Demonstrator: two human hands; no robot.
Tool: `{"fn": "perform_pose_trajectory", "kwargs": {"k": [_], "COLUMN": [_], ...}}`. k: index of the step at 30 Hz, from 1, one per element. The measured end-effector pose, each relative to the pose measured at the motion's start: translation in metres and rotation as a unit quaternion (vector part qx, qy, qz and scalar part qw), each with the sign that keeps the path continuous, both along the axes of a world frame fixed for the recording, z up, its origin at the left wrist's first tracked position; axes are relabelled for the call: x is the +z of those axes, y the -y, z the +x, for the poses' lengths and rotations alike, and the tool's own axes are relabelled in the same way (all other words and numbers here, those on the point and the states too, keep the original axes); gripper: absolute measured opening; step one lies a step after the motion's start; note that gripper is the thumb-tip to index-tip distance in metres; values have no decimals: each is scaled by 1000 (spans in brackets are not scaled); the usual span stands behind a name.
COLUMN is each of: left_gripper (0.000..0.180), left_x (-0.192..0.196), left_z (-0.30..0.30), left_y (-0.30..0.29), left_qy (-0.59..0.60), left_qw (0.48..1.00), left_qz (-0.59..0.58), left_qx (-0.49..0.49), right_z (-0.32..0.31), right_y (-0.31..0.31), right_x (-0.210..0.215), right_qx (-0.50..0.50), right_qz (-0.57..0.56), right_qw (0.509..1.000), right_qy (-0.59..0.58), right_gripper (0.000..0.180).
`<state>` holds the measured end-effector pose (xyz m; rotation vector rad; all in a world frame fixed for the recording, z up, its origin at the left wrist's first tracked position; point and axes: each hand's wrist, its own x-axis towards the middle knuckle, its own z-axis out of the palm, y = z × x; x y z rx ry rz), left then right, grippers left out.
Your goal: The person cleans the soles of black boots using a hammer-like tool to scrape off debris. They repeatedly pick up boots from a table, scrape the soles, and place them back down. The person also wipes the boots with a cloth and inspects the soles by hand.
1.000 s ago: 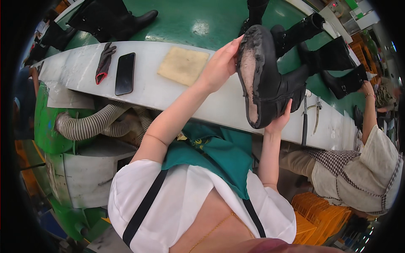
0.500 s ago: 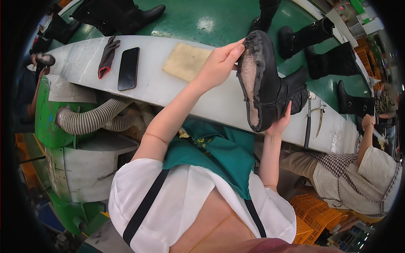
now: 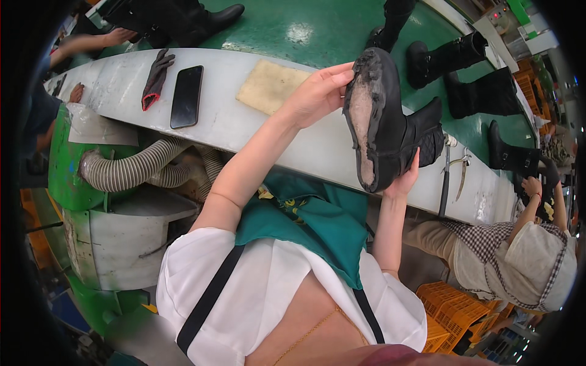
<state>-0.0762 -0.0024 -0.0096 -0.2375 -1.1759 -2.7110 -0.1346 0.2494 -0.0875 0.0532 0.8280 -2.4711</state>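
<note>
A black ankle-height boot (image 3: 390,116) is held up above the white bench, its underside turned to the left. The bottom has no outsole: a pale, rough strip shows inside a ragged dark rim. At the toe end my left hand (image 3: 318,93) pinches the edge between thumb and fingers. Lower down, my right hand (image 3: 403,180) supports the boot near the heel and shaft, with its fingers partly hidden behind it. Just right of the boot a hammer (image 3: 446,177) and metal pincers (image 3: 462,174) lie on the bench.
On the white bench (image 3: 226,131) lie a tan pad (image 3: 268,85), a phone (image 3: 187,97) and a dark glove (image 3: 157,79). Black boots (image 3: 448,58) stand on the green surface beyond. Co-workers stand left and right. A green machine (image 3: 91,152) with a ribbed hose (image 3: 131,168) is at left.
My hands and the boot hardly move. At left, a co-worker's dark shoe has left view, and an arm now reaches toward the far boots. The right co-worker's arms have shifted.
</note>
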Motion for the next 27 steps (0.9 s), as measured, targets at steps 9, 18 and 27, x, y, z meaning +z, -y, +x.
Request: {"fn": "perform_pose_trajectory", "kwargs": {"k": [9, 18, 27], "left_gripper": [41, 50, 53], "left_x": [13, 8, -6], "left_z": [-3, 2, 0], "left_y": [-7, -16, -13], "left_qy": [52, 9, -59], "left_qw": [995, 998, 997], "left_qz": [-64, 67, 44], "left_qx": [49, -2, -40], "right_z": [10, 5, 4], "right_y": [6, 8, 7], "right_x": [5, 1, -6], "right_qx": [9, -56, -49], "right_qz": [-33, 38, 41], "right_qw": [999, 997, 997], "right_qy": [-27, -29, -34], "right_gripper": [52, 49, 51]}}
